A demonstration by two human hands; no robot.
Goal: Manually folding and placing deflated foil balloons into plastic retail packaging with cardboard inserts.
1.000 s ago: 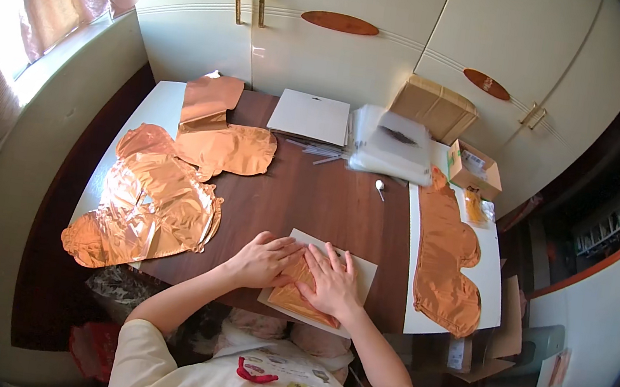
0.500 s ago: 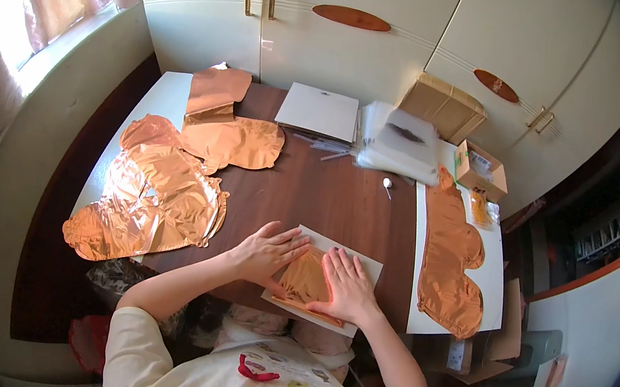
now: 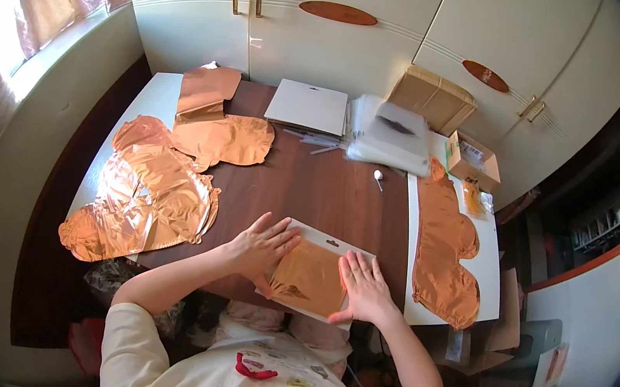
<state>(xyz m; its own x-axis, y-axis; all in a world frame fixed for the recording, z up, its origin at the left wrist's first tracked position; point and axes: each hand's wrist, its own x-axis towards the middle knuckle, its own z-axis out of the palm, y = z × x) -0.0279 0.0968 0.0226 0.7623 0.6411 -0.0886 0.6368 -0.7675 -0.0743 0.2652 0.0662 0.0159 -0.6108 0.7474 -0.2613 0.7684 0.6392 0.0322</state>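
We rest our left hand [image 3: 260,248] and right hand [image 3: 370,295], fingers [image 3: 359,269] outstretched, at opposite sides of the foil [image 3: 312,276] on the card [image 3: 324,238].

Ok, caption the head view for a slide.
Left hand and right hand flank folded copper-coloured foil on a white card, brown table beneath.

So this is a fisheye worn on the head, left one of the pair, looking down and forward past the wearer's own white T-shirt [image 3: 183,384] along the bottom edge. Close enough that the left hand [image 3: 261,248] and right hand [image 3: 369,292] sit just below center, wide enough for the whole brown tabletop [image 3: 319,187], cream cabinet doors [image 3: 329,51] up top and pink curtains [image 3: 61,0] upper left. Corners go black, straight edges bow.
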